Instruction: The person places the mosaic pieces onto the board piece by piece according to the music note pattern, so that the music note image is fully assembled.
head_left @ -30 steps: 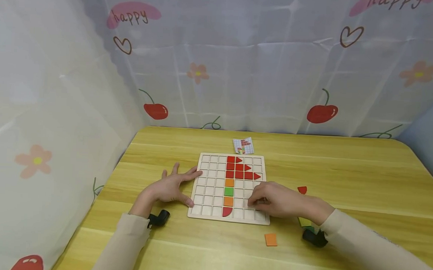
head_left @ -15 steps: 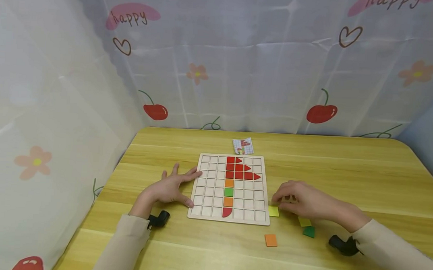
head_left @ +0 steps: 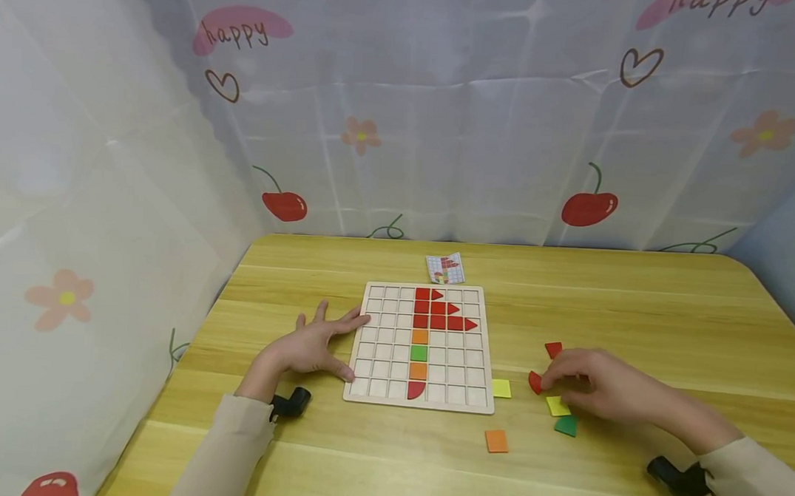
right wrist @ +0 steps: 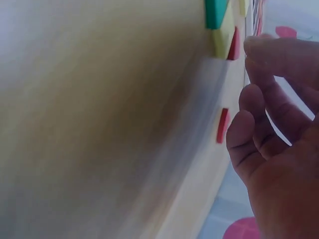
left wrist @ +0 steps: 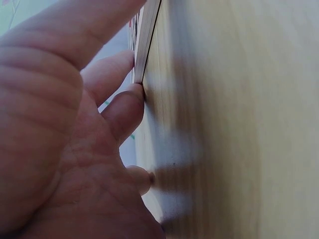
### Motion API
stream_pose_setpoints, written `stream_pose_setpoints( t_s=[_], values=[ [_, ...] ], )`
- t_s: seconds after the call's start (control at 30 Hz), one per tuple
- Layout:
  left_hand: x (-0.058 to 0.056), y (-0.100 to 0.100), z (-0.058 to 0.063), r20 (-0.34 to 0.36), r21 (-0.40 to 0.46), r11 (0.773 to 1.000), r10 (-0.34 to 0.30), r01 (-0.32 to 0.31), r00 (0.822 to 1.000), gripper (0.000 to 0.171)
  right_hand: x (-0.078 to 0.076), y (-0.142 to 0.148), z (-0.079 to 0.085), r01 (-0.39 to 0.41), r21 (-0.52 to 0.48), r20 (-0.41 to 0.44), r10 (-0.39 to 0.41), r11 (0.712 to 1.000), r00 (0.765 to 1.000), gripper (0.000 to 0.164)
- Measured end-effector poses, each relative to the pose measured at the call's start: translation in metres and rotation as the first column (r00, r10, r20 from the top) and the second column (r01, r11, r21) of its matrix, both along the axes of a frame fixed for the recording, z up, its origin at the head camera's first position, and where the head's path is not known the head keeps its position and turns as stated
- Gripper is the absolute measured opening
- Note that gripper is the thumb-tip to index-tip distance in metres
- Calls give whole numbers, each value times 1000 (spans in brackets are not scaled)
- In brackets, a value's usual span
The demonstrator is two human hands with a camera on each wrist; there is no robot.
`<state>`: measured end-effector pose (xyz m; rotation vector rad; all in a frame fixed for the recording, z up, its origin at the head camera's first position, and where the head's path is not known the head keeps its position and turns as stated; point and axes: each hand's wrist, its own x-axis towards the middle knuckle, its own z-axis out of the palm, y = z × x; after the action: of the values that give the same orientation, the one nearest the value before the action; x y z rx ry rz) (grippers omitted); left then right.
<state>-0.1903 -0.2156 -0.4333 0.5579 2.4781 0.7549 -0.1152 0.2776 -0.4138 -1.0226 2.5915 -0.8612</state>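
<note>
"Left grip (head_left: pixel 310 344)?"

"One, spread wide, thumb and a fingertip touching the left edge of the gridded board (head_left: pixel 381 351). Board lies flat on the bench (head_left: pixel 295 458), right of this grip; red, orange and green inlaid pieces."

"Right grip (head_left: pixel 608 383)?"

"One, fingers loosely bent, part-way wide, nothing visibly held. Just left of its fingertips: one rounded red piece (head_left: pixel 534 382). Just beyond them: second red piece (head_left: pixel 553 349), partly hidden. Below its thumb: one yellow piece (head_left: pixel 557 407), then one green piece (head_left: pixel 566 425)."

"Farther left of it?"

"One yellow square (head_left: pixel 502 388), beside the board; one orange square (head_left: pixel 496 441), nearer the wearer."
</note>
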Motion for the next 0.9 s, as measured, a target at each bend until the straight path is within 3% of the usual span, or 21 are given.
stream_pose_setpoints(
  t_s=[0.23, 0.5, 0.9],
  values=[
    [1, -1, 1, 2, 4, 1000, 6, -6, 1000, 107, 3, 15, -15, -66, -41, -40, 64, 997, 997, 32],
    [0, -1, 0, -3, 1, 1000, -3, 3, 1000, 107, 8, 24, -20, -40, -3, -127, 39, 999, 991, 34],
    [0, 0, 1, 5, -3, 1000, 8, -8, 1000, 107, 10, 22, -17, 4, 37, -155, 1, 999, 988, 37]
  ],
)
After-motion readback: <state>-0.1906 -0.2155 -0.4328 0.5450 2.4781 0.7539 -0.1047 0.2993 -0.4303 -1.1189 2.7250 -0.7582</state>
